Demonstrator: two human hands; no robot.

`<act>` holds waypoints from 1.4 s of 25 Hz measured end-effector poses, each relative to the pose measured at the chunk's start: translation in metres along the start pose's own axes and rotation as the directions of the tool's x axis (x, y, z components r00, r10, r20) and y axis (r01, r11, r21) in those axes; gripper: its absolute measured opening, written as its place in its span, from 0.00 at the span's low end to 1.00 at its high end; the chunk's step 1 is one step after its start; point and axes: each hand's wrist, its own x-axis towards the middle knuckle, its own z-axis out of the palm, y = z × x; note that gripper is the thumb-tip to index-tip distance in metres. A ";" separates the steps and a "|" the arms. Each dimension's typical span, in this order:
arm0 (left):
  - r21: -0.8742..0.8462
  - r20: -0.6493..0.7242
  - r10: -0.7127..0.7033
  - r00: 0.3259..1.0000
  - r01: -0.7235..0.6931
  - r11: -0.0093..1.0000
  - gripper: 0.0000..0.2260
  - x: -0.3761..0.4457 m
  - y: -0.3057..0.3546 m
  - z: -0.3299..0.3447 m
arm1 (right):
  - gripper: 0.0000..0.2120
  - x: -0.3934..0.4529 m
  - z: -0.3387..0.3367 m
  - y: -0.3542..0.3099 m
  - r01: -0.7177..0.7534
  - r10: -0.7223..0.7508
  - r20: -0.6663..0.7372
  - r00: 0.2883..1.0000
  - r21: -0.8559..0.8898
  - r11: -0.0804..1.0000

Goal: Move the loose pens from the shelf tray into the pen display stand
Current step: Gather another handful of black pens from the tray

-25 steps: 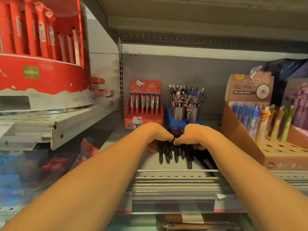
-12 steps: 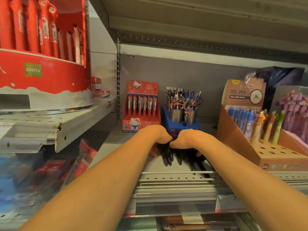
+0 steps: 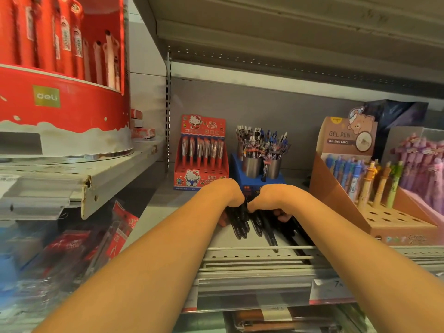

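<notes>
Gathering is the step in hand: we have both hands over the loose black pens (image 3: 242,227), which lie side by side on the shelf tray (image 3: 252,257), their tips pointing toward us and reaching the wire rail at its front edge. Our left hand (image 3: 228,194) and right hand (image 3: 266,197) meet knuckle to knuckle above the bundle. The fingers curl downward around the far ends of the pens; a few fingertips of the right hand show at the side of the bundle, curled round it. We cannot tell how tightly the hidden fingers of the left hand close.

We judge the pens to be light, stiff and smooth, so they will roll and slide against one another. A loose bundle is likely to fan out or drop single pens when lifted. We recommend holding the bundle across the middle of the barrels, not at the tips, with both hands pressing inward to keep the barrels parallel.

Just behind the hands stands a blue stand with two metal cups (image 3: 260,168) already full of pens. To its left sits a red display box (image 3: 201,152), and to the right a brown gel pen stand (image 3: 394,219) with open holes in its front rows. Which of these is the intended stand we cannot confirm.
</notes>
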 end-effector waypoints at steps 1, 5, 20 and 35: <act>0.003 -0.003 0.010 1.000 -0.010 1.000 0.13 0.000 0.000 0.000 | 0.15 0.001 0.001 -0.001 0.003 -0.003 0.002 1.000 0.008 1.000; 0.013 -0.009 0.020 1.000 -0.020 1.000 0.13 0.000 0.000 0.000 | 0.11 0.002 0.005 -0.003 0.024 -0.025 0.018 1.000 0.044 0.999; 0.189 -0.104 0.095 0.990 -0.074 0.979 0.19 0.000 0.000 -0.001 | 0.11 0.004 0.001 0.004 0.018 -0.014 -0.056 0.998 0.087 0.996; 0.167 -0.387 0.156 0.909 -0.098 0.981 0.24 0.002 0.004 -0.009 | 0.09 -0.012 -0.020 0.013 0.136 -0.075 -0.129 0.989 0.569 0.811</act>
